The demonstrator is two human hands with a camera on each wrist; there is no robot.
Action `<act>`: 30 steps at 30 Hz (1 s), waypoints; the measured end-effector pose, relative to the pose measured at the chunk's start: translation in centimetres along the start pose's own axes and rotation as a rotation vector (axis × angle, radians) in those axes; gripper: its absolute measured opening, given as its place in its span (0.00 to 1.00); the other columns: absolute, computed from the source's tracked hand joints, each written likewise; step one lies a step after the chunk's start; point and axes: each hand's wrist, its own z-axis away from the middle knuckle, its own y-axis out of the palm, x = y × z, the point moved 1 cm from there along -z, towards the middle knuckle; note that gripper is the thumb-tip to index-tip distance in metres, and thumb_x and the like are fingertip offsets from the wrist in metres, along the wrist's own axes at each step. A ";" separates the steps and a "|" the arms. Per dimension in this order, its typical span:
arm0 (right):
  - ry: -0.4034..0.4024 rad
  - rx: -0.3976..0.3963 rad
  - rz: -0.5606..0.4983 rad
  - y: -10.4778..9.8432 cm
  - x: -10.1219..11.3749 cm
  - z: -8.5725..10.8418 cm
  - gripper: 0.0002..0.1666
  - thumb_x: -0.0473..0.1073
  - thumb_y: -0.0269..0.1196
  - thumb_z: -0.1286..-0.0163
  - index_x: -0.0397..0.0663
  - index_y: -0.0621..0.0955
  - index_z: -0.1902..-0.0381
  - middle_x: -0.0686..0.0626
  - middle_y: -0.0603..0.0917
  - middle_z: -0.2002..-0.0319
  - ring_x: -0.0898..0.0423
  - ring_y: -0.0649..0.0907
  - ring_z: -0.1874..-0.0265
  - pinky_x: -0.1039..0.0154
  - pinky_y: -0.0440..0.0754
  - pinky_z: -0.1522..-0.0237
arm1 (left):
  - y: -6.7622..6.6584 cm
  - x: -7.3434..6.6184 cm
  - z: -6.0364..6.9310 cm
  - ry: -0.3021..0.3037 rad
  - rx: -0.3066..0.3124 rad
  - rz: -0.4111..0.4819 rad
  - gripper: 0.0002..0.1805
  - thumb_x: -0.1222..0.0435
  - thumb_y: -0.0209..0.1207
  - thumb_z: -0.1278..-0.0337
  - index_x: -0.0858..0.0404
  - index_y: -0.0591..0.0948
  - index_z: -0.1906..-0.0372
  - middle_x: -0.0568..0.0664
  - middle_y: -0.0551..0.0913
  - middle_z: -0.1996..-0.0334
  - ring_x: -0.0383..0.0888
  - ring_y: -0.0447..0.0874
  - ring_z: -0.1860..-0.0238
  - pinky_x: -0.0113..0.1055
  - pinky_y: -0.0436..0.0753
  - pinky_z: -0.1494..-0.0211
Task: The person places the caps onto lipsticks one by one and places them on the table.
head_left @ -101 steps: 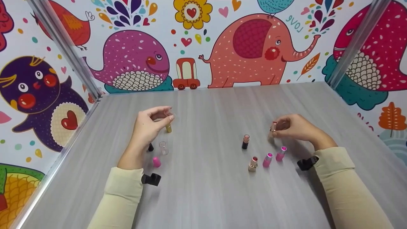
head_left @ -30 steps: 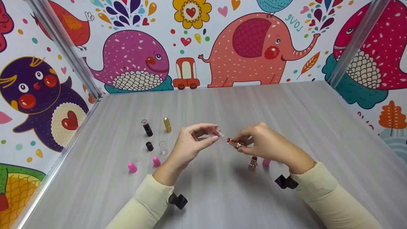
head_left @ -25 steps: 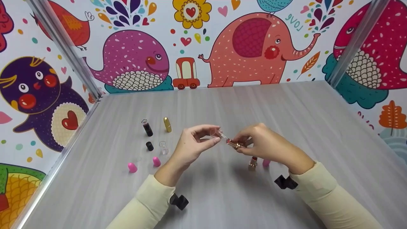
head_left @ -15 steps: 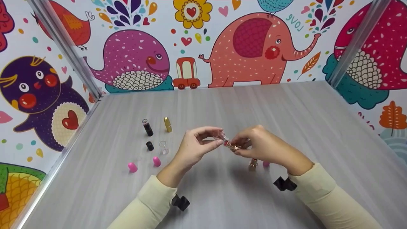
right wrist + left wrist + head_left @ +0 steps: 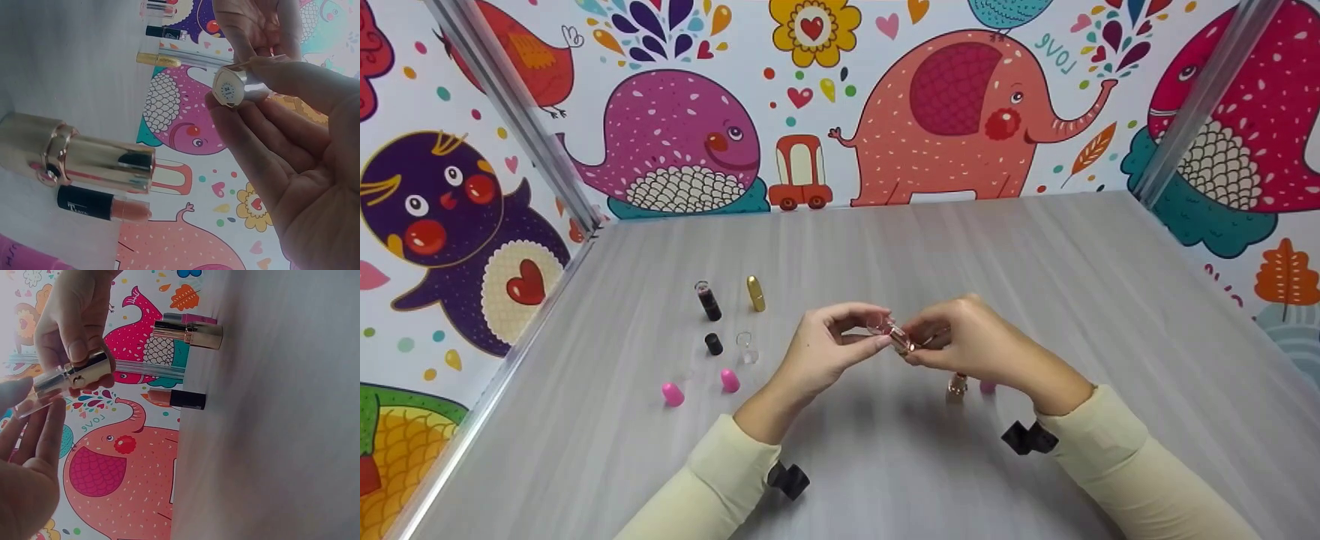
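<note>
Since half a second ago, the clear cap (image 5: 879, 325) in the left hand (image 5: 832, 341) has slid farther over the gold-based lipstick (image 5: 901, 339) in the right hand (image 5: 971, 334), and the red tip no longer shows plainly.

At the far left of the worktop (image 5: 870, 247), from left to right, are a pink cap (image 5: 672, 394), a black tube (image 5: 708, 301), a black cap (image 5: 714, 344), a second pink cap (image 5: 730, 381), a spare clear cap (image 5: 746, 349) and a gold tube (image 5: 756, 293).

Mid-worktop, held above the surface, the left hand pinches the clear cap between thumb and fingers; the right hand pinches the lipstick's gold base, tilted toward the cap. This looks like the capping step, partly done. The next move seems to call for keeping both in line and pressing straight until the cap seats on the base.

Farther right, an uncapped gold lipstick (image 5: 956, 388) stands near a pink tube (image 5: 988, 386), which the right hand partly covers.

Fingers hide the cap's outer end, so full seating cannot be judged. A black lipstick (image 5: 188, 399) shows in both wrist views but is covered in the head view. The left thumb is cut off at the left wrist view's edge.
</note>
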 end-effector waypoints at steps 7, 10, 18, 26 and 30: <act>0.023 -0.008 -0.044 0.2 0.1 0.0 0.12 0.33 0.78 0.36 0.40 0.91 0.55 0.49 0.93 0.62 0.56 0.92 0.63 0.63 0.91 0.58 | 0.0 0.1 0.1 -0.012 -0.006 -0.014 0.18 0.76 0.72 0.40 0.77 0.86 0.45 0.56 0.89 0.53 0.43 0.87 0.50 0.39 0.89 0.43; 0.035 -0.009 -0.056 0.2 0.2 0.0 0.13 0.34 0.78 0.36 0.40 0.91 0.54 0.49 0.93 0.62 0.56 0.93 0.62 0.63 0.91 0.57 | 0.0 0.1 0.1 -0.016 -0.003 -0.024 0.18 0.76 0.72 0.39 0.75 0.87 0.45 0.56 0.89 0.53 0.43 0.87 0.50 0.39 0.89 0.43; 0.070 0.011 -0.103 -0.2 0.4 0.0 0.14 0.35 0.79 0.37 0.42 0.91 0.53 0.50 0.93 0.60 0.57 0.93 0.60 0.60 0.92 0.55 | 0.1 -0.1 0.2 -0.023 0.000 -0.040 0.17 0.74 0.73 0.38 0.72 0.88 0.45 0.56 0.90 0.53 0.44 0.88 0.50 0.39 0.89 0.43; 0.080 0.014 -0.106 -0.3 0.6 0.1 0.14 0.36 0.78 0.36 0.41 0.92 0.53 0.50 0.93 0.60 0.57 0.93 0.60 0.59 0.92 0.55 | 0.3 0.0 0.1 -0.025 0.002 -0.037 0.16 0.73 0.72 0.38 0.72 0.88 0.45 0.56 0.90 0.53 0.44 0.88 0.50 0.39 0.89 0.43; 0.091 0.011 -0.109 -0.4 0.6 0.1 0.13 0.36 0.78 0.36 0.41 0.92 0.54 0.50 0.93 0.61 0.57 0.93 0.60 0.61 0.91 0.56 | 0.4 0.1 0.1 -0.043 0.001 -0.038 0.16 0.73 0.73 0.37 0.71 0.88 0.45 0.56 0.90 0.52 0.43 0.88 0.49 0.39 0.89 0.42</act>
